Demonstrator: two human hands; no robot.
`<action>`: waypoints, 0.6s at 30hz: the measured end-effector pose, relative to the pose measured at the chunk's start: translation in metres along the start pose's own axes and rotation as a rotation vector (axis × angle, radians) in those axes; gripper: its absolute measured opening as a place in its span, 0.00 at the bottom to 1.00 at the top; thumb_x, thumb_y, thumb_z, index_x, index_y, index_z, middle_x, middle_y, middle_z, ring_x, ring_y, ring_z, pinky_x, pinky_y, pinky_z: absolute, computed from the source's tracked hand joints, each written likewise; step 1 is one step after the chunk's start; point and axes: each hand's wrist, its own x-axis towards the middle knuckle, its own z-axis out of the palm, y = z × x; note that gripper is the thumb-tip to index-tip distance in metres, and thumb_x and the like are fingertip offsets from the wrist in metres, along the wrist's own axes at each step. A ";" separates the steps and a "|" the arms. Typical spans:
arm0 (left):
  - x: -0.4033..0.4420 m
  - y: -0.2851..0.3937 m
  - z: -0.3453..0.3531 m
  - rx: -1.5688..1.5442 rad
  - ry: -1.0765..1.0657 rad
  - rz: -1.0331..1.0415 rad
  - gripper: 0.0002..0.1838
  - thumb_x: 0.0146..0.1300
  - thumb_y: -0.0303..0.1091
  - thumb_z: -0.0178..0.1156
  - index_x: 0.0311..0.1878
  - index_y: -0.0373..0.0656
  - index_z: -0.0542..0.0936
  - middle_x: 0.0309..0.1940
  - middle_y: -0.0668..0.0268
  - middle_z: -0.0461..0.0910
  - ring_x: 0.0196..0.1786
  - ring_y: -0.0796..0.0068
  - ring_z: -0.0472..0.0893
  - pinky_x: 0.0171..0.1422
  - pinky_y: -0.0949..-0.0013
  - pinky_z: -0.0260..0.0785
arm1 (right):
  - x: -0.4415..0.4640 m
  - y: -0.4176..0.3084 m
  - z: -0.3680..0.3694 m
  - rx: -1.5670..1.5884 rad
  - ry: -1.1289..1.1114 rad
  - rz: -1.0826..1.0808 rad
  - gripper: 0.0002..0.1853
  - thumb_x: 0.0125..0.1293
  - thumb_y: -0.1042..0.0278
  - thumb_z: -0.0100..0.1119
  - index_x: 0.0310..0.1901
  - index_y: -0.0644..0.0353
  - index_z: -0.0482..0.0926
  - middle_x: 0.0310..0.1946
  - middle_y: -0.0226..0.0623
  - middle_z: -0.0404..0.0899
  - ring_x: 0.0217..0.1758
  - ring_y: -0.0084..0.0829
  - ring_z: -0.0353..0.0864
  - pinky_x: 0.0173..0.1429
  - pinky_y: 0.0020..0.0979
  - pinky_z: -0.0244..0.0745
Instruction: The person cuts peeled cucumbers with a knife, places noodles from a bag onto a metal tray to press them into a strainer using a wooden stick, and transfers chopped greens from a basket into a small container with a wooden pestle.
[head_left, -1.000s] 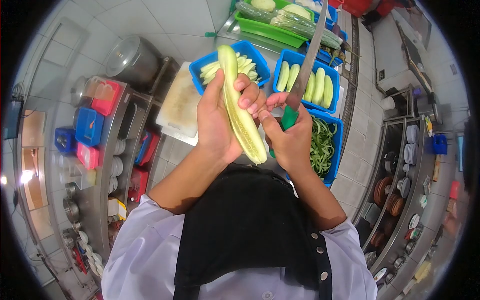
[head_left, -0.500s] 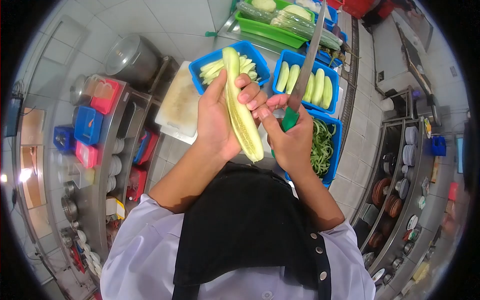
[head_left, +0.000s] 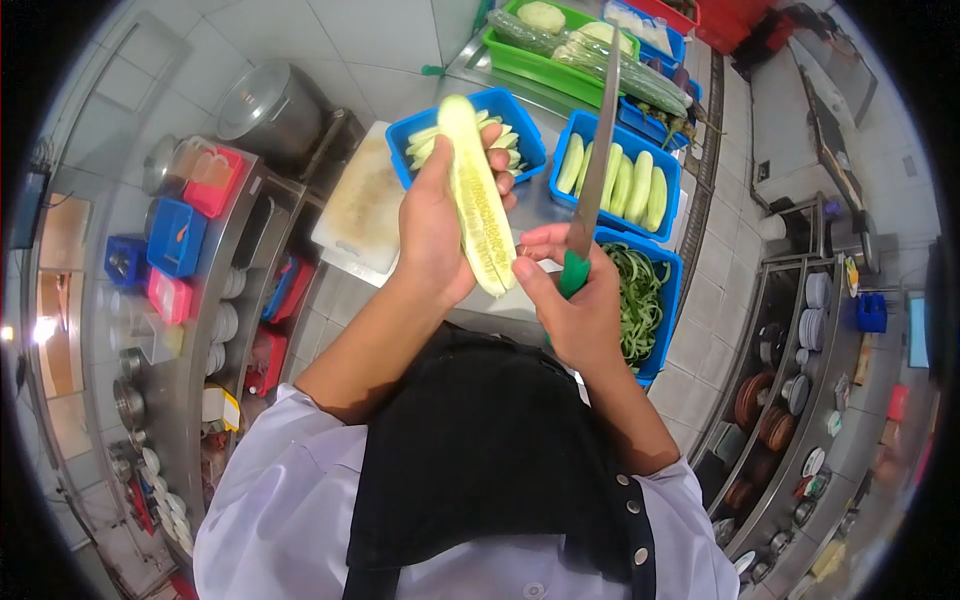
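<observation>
My left hand (head_left: 432,235) is wrapped round a peeled, lengthwise-cut cucumber (head_left: 478,205), its seedy cut face turned up. In my right hand (head_left: 580,315) is a knife (head_left: 598,150) with a green handle, its blade pointing up and away from me. The right thumb and fingertips are close to the cucumber's lower end; whether they touch it I cannot tell. Behind the left hand, cut cucumber pieces (head_left: 424,148) lie in a blue tub (head_left: 396,158). Whole peeled cucumbers (head_left: 637,190) fill another tub, and green peels (head_left: 642,305) a third, beside my right hand.
A stained white cutting board (head_left: 355,205) lies at the left of the steel counter. Farther back, a green tub (head_left: 530,70) holds unpeeled vegetables. A large lidded pot (head_left: 270,105) stands back left. Shelving with plates (head_left: 815,310) lines the right side.
The cucumber has rolled in my left hand, showing more of its cut face. My right fingers have drawn back from the left ones, and the knife blade stands more upright.
</observation>
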 end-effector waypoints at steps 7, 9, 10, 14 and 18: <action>0.012 -0.009 0.006 0.124 0.049 0.108 0.25 0.81 0.52 0.43 0.69 0.45 0.69 0.50 0.61 0.78 0.40 0.71 0.77 0.47 0.67 0.74 | 0.006 0.004 -0.002 0.058 0.007 0.024 0.15 0.66 0.75 0.68 0.52 0.64 0.77 0.40 0.33 0.81 0.39 0.17 0.80 0.39 0.20 0.75; 0.027 -0.003 -0.018 0.143 0.002 0.082 0.25 0.81 0.50 0.43 0.72 0.47 0.66 0.49 0.62 0.79 0.40 0.70 0.78 0.46 0.65 0.75 | 0.005 0.002 -0.007 0.012 -0.010 0.026 0.15 0.66 0.75 0.68 0.52 0.64 0.77 0.41 0.34 0.81 0.40 0.17 0.80 0.39 0.21 0.75; 0.032 -0.003 -0.030 0.165 -0.045 0.051 0.26 0.81 0.49 0.42 0.75 0.50 0.62 0.48 0.62 0.79 0.39 0.69 0.79 0.45 0.63 0.75 | 0.006 0.002 -0.006 0.010 -0.014 0.025 0.15 0.66 0.75 0.68 0.52 0.64 0.77 0.41 0.34 0.81 0.40 0.17 0.80 0.39 0.21 0.75; 0.036 -0.015 -0.043 0.064 0.109 0.025 0.21 0.81 0.47 0.43 0.68 0.47 0.69 0.45 0.64 0.77 0.34 0.72 0.76 0.37 0.68 0.73 | 0.017 0.009 -0.001 -0.237 0.053 -0.062 0.14 0.68 0.72 0.68 0.51 0.64 0.77 0.38 0.33 0.81 0.36 0.17 0.79 0.37 0.22 0.73; 0.027 -0.023 -0.029 0.046 0.162 0.018 0.22 0.81 0.45 0.43 0.70 0.48 0.67 0.43 0.64 0.77 0.35 0.71 0.76 0.39 0.68 0.73 | 0.027 0.036 -0.004 -0.078 -0.052 0.086 0.14 0.68 0.69 0.68 0.50 0.63 0.76 0.34 0.31 0.81 0.25 0.15 0.72 0.27 0.22 0.65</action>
